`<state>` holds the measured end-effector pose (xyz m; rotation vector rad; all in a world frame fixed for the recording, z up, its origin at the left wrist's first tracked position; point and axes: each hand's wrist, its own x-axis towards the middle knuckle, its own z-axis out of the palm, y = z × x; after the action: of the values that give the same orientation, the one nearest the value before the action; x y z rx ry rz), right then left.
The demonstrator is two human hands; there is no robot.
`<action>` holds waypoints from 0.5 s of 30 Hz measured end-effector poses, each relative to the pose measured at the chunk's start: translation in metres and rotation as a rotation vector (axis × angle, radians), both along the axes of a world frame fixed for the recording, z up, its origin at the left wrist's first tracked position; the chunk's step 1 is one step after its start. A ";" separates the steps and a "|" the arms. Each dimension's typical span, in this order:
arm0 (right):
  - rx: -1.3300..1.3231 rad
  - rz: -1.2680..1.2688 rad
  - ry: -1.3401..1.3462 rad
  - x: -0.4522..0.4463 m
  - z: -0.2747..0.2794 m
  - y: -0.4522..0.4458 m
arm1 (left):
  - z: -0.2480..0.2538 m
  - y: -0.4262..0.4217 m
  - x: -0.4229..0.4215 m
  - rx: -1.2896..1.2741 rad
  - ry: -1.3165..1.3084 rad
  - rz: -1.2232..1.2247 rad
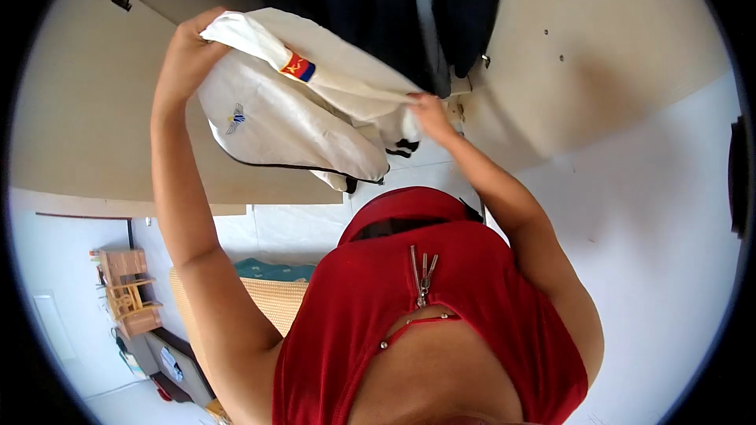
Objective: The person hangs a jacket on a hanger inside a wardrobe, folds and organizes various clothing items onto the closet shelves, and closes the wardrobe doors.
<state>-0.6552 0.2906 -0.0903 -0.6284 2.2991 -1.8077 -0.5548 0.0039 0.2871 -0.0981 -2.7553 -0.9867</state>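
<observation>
At opposite ends of the white garment [272, 110], the left hand [197, 46] and, apparently, the right hand [431, 116] grasp its cloth. Even tension should smooth its folds.

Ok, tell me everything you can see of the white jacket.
The white jacket looks thin and softly creased. It bears a red, blue and yellow patch, a winged emblem with blue in it, and a dark edging, perhaps a zip, along its lower side. Black bits near its bottom are too unclear to name. It is held up partly spread, the left hand gripping its upper left end, the right hand its right side. Whether it touches the dark garments behind is unclear.
</observation>
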 end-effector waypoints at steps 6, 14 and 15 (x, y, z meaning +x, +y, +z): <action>-0.094 -0.423 -0.048 -0.085 0.065 0.065 | -0.022 -0.011 0.002 -0.247 -0.242 0.048; -0.155 -0.402 0.397 -0.119 0.183 0.084 | -0.052 -0.053 0.002 -0.362 -0.450 0.031; -0.111 -0.396 0.440 -0.114 0.200 0.085 | -0.054 -0.058 0.001 -0.428 -0.451 0.087</action>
<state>-0.7692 0.3759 0.1101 -0.6836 2.7861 -2.1622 -0.5537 -0.0539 0.2328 0.2026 -3.3074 -0.4188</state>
